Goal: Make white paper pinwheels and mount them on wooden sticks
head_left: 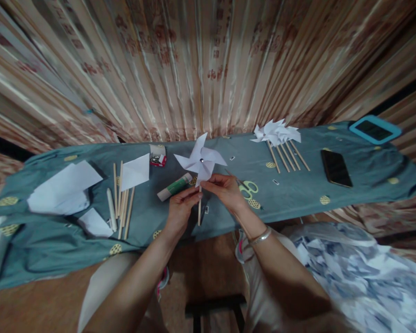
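A white paper pinwheel (208, 157) with a dark round pin at its centre is upright between my hands, over the middle of the table. My left hand (180, 209) is closed with thumb and finger around its wooden stick (199, 212). Just below the blades, my right hand (228, 190) pinches the top of the stick beside the lowest blade. A green and white glue stick (175, 187) lies left of the pinwheel. Close to my right hand are scissors with yellow-green handles (248, 188), their blades partly hidden.
Several finished pinwheels (278, 133) lie at the back right, near a black phone (336, 168) and a blue-framed tablet (375, 129). Leftward are loose wooden sticks (125, 210), white paper sheets (60, 192) and a small red box (158, 159). A bag of paper scraps (357, 277) stands lower right.
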Action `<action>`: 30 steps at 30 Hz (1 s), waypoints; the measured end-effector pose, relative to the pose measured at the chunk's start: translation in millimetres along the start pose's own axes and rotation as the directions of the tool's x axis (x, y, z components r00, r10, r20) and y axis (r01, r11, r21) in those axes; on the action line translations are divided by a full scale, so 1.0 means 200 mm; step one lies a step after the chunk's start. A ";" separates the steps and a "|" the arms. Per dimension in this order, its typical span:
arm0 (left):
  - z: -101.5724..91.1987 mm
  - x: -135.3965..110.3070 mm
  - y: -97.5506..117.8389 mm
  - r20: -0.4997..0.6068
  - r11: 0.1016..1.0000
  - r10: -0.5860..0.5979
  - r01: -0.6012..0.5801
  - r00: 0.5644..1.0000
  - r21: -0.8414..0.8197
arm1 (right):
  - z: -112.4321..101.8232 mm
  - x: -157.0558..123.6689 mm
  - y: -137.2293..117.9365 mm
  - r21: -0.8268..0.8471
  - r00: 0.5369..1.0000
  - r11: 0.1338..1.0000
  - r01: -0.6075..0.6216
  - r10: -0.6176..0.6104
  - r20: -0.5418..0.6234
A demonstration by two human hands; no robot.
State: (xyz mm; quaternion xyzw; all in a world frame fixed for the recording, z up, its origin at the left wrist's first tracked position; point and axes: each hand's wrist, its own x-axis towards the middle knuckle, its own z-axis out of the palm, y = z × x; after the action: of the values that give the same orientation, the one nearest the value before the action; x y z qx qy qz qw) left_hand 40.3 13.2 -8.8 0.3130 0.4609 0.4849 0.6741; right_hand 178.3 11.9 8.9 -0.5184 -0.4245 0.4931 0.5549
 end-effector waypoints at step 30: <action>-0.01 -0.01 -0.01 0.040 0.994 -0.051 0.047 0.998 0.101 | -0.22 0.08 -0.02 -0.142 0.945 0.981 0.135 -0.170 -0.280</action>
State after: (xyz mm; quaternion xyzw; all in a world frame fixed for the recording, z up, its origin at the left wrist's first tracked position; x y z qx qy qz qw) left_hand 38.9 10.4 -10.4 0.3454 0.4777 0.4375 0.6790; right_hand 224.5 21.6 8.6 -0.5834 -0.4061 0.3406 0.6154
